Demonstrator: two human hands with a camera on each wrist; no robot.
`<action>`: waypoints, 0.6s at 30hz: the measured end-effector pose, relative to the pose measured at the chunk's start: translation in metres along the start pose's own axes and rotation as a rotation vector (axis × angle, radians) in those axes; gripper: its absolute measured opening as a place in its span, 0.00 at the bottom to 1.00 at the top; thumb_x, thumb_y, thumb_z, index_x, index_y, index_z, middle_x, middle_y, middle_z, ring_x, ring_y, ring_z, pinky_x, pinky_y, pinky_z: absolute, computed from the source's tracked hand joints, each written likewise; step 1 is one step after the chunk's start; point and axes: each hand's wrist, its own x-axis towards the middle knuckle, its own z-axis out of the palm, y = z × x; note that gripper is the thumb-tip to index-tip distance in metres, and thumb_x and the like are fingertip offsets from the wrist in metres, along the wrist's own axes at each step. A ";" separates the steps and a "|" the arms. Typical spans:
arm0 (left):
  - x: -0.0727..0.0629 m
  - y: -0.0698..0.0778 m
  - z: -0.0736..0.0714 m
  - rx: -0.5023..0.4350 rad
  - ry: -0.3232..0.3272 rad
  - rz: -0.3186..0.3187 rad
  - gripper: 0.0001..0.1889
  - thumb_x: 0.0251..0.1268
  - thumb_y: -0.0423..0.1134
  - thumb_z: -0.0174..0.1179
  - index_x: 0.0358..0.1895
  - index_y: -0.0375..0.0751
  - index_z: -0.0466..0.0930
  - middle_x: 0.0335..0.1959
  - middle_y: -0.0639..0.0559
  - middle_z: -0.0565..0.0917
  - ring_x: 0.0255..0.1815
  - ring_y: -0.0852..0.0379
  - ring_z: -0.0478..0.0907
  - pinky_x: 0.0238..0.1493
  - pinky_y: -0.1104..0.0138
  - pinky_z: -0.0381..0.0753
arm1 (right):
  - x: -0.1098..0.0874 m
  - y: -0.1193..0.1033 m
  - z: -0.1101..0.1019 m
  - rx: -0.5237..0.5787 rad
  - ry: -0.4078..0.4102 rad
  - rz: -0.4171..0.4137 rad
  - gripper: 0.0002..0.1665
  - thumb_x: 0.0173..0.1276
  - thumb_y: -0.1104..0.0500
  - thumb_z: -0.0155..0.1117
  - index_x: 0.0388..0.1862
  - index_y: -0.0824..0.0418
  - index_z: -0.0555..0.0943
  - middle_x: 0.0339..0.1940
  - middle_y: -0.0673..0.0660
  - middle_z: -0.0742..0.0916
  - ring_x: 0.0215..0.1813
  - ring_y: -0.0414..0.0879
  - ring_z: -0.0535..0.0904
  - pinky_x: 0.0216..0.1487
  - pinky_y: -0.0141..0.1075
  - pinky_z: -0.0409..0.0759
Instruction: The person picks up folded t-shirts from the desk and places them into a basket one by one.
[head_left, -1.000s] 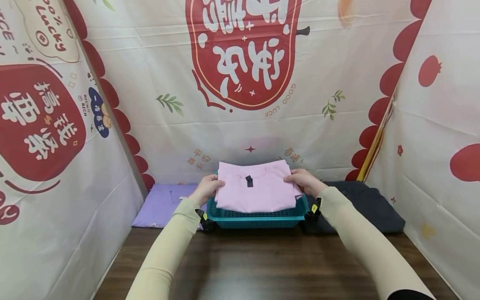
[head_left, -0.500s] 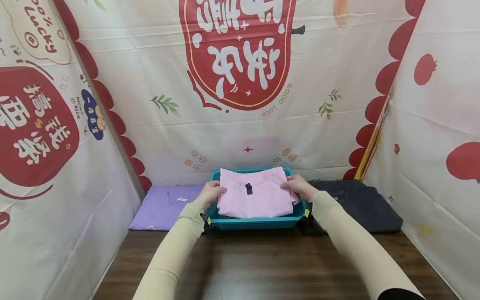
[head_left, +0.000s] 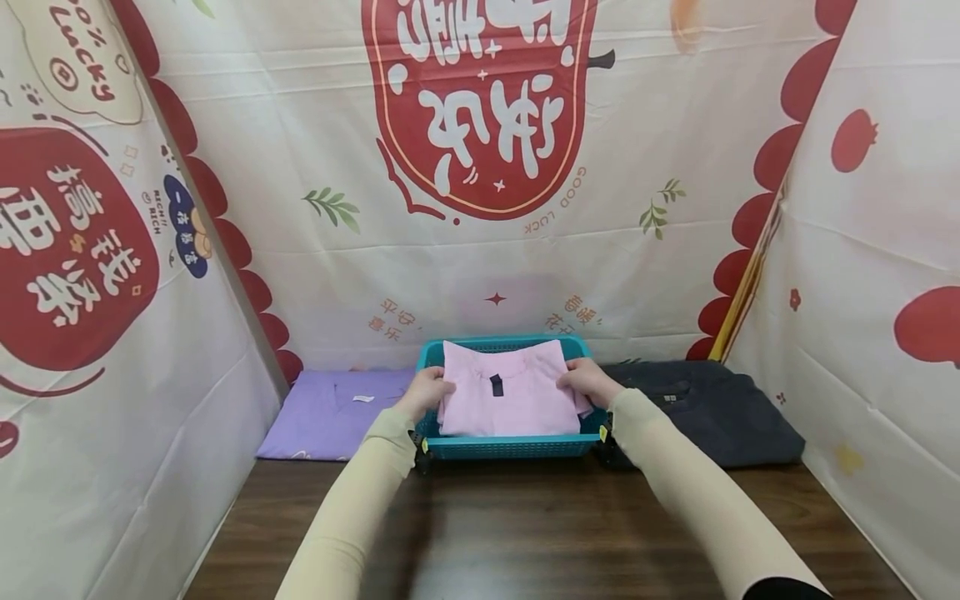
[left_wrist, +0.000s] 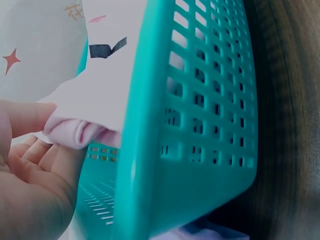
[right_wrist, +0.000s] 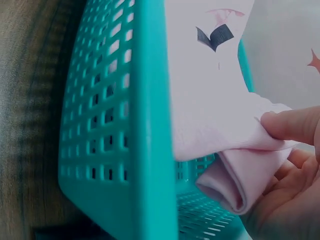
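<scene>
A folded pink shirt (head_left: 517, 408) with a dark neck label lies within the rim of a teal plastic basket (head_left: 510, 448). My left hand (head_left: 426, 392) pinches the shirt's left edge between thumb and fingers. At the opposite edge, my right hand (head_left: 591, 382) pinches the cloth the same way. In the left wrist view the left hand (left_wrist: 40, 175) has its thumb on top of the folded layers and its fingers underneath. The right wrist view has the right hand (right_wrist: 290, 170) gripping a rolled fold, with perforated basket floor visible below the cloth.
To the left of the basket lies a folded purple garment (head_left: 330, 417). A folded dark garment (head_left: 712, 417) lies on the right. Printed cloth walls (head_left: 480, 275) enclose the back and both sides of the brown wooden table (head_left: 517, 533).
Both hands have lowered the pink shirt from above the basket to inside its rim. The hands have also come slightly closer together, still holding the edges.
</scene>
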 end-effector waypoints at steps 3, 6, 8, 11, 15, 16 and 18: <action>-0.002 0.000 0.002 0.021 -0.003 -0.008 0.19 0.66 0.29 0.57 0.58 0.24 0.73 0.48 0.37 0.80 0.40 0.50 0.79 0.42 0.58 0.82 | 0.001 0.001 0.005 -0.007 0.008 0.007 0.22 0.65 0.68 0.58 0.58 0.74 0.74 0.48 0.65 0.80 0.39 0.50 0.78 0.40 0.40 0.82; -0.004 0.000 0.002 0.037 0.002 -0.010 0.19 0.66 0.29 0.57 0.58 0.25 0.73 0.49 0.38 0.80 0.40 0.51 0.78 0.42 0.59 0.81 | 0.003 0.001 0.009 -0.026 0.019 0.007 0.21 0.64 0.69 0.58 0.57 0.74 0.75 0.48 0.65 0.80 0.39 0.50 0.78 0.39 0.40 0.81; -0.004 0.000 0.003 0.049 0.008 -0.010 0.18 0.66 0.29 0.57 0.58 0.26 0.74 0.49 0.38 0.80 0.40 0.51 0.77 0.42 0.60 0.80 | 0.003 0.001 0.011 -0.039 0.028 0.008 0.21 0.64 0.69 0.58 0.56 0.74 0.76 0.49 0.65 0.80 0.40 0.50 0.77 0.39 0.40 0.81; -0.003 -0.002 0.005 0.068 0.009 -0.015 0.18 0.66 0.29 0.57 0.58 0.27 0.74 0.49 0.39 0.80 0.41 0.51 0.77 0.42 0.59 0.81 | 0.001 0.001 0.013 -0.057 0.029 0.006 0.21 0.64 0.69 0.58 0.56 0.74 0.76 0.49 0.66 0.80 0.41 0.51 0.77 0.39 0.40 0.81; -0.002 -0.003 0.008 0.072 -0.010 -0.027 0.19 0.66 0.29 0.56 0.60 0.27 0.73 0.51 0.39 0.79 0.42 0.50 0.77 0.43 0.58 0.81 | -0.002 0.002 0.015 -0.060 0.032 0.014 0.20 0.64 0.69 0.58 0.54 0.74 0.76 0.48 0.65 0.81 0.41 0.51 0.76 0.41 0.40 0.82; -0.002 -0.003 0.009 0.070 -0.015 -0.030 0.20 0.67 0.29 0.56 0.60 0.27 0.73 0.51 0.38 0.79 0.42 0.50 0.77 0.43 0.58 0.81 | -0.002 0.002 0.015 -0.062 0.029 0.013 0.19 0.64 0.69 0.58 0.54 0.75 0.76 0.48 0.66 0.81 0.41 0.52 0.76 0.41 0.40 0.82; -0.003 -0.003 0.010 0.068 -0.019 -0.034 0.20 0.67 0.29 0.56 0.61 0.27 0.72 0.52 0.38 0.79 0.43 0.50 0.77 0.43 0.58 0.81 | -0.002 0.003 0.015 -0.055 0.035 0.019 0.19 0.63 0.69 0.59 0.53 0.74 0.76 0.47 0.65 0.81 0.40 0.52 0.77 0.40 0.40 0.82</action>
